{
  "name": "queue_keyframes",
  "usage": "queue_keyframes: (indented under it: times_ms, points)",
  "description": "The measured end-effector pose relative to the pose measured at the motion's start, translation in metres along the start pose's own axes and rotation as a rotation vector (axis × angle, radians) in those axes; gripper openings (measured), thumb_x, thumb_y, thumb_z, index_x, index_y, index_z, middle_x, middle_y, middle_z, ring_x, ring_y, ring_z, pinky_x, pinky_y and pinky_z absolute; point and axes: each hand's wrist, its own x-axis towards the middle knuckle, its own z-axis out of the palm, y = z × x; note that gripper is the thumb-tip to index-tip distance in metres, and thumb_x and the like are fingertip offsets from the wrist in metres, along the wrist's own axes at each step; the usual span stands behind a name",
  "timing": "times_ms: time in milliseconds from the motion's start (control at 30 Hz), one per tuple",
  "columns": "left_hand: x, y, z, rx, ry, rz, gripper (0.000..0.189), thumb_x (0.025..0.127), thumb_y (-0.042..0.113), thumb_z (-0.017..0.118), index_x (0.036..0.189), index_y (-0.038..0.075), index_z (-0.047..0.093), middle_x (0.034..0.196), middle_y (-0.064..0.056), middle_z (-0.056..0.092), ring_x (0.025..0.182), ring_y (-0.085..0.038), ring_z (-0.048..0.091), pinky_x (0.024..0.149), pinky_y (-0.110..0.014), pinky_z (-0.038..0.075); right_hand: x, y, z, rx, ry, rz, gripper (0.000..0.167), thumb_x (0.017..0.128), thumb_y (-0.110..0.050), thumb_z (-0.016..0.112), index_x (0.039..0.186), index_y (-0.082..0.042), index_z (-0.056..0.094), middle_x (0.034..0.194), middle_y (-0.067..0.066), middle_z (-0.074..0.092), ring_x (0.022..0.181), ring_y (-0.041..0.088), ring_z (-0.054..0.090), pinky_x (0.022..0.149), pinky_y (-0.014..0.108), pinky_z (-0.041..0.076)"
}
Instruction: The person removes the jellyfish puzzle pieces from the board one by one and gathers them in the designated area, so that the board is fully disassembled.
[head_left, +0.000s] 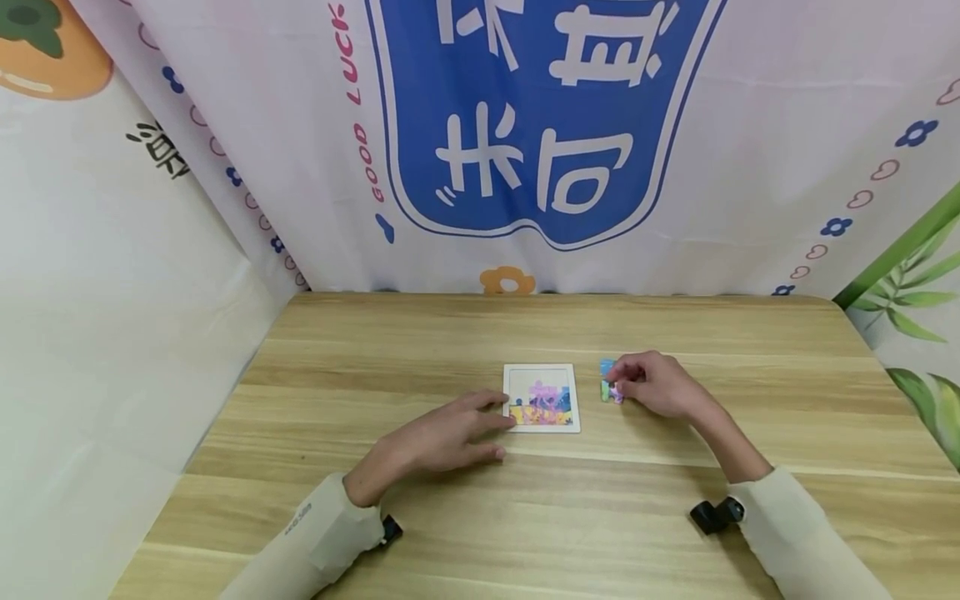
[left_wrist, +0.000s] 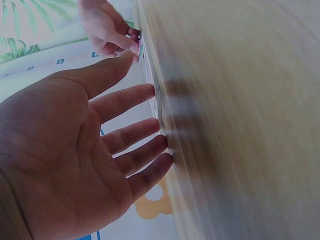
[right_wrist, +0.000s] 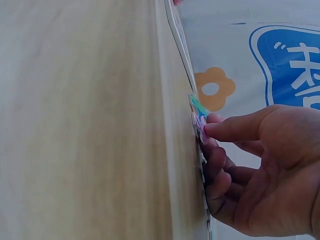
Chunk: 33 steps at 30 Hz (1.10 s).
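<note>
A square white puzzle tray [head_left: 538, 367] lies on the table, its lower part filled with joined pieces showing a pink and yellow picture. My left hand [head_left: 457, 433] has its fingers spread, the fingertips at the tray's left edge. In the left wrist view the left palm [left_wrist: 65, 150] faces the camera and holds nothing. To the right of the tray lie loose puzzle pieces [head_left: 606, 365] in blue, green and pink. Over them, my right hand [head_left: 660, 385] pinches a pink puzzle piece [right_wrist: 202, 131] between thumb and finger, close to the tabletop. The right hand partly hides the loose pieces.
The wooden table [head_left: 420, 342] ends at the back against a printed cloth [head_left: 315, 208] with a blue panel. Another pale cloth [head_left: 112, 333] hangs along the left side. Black wrist cameras [head_left: 716, 517] sit below both sleeves.
</note>
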Motion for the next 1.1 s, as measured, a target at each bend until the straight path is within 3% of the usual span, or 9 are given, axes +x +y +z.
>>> queue_keyframes:
  times_ms: [367, 933, 1100]
  points:
    - [0.002, -0.001, -0.002, 0.005, 0.006, 0.017, 0.052, 0.109, 0.04, 0.063, 0.155, 0.017, 0.059, 0.173, -0.009, 0.038, 0.161, -0.031, 0.035, 0.128, -0.049, 0.039, -0.003, -0.007, -0.005, -0.038, 0.02, -0.011, 0.014, 0.101, -0.005, 0.067, 0.11, -0.006, 0.078, 0.105, 0.01, 0.076, 0.093, 0.022, 0.064, 0.082, 0.034, 0.052]
    - [0.001, -0.001, -0.001, 0.007, 0.011, 0.012, 0.051, 0.109, 0.04, 0.064, 0.154, 0.016, 0.061, 0.172, -0.009, 0.04, 0.16, -0.031, 0.037, 0.126, -0.05, 0.041, 0.001, -0.015, 0.004, -0.01, 0.007, -0.047, 0.014, 0.102, -0.005, 0.067, 0.111, -0.003, 0.077, 0.099, 0.009, 0.074, 0.083, 0.017, 0.062, 0.073, 0.027, 0.05]
    - [0.001, 0.0, 0.0, 0.009, 0.008, 0.008, 0.052, 0.109, 0.04, 0.064, 0.154, 0.017, 0.06, 0.171, -0.009, 0.04, 0.159, -0.031, 0.038, 0.126, -0.05, 0.042, 0.005, -0.023, 0.01, -0.015, -0.003, -0.07, 0.016, 0.102, -0.005, 0.067, 0.113, -0.004, 0.077, 0.102, 0.009, 0.075, 0.086, 0.017, 0.064, 0.074, 0.028, 0.051]
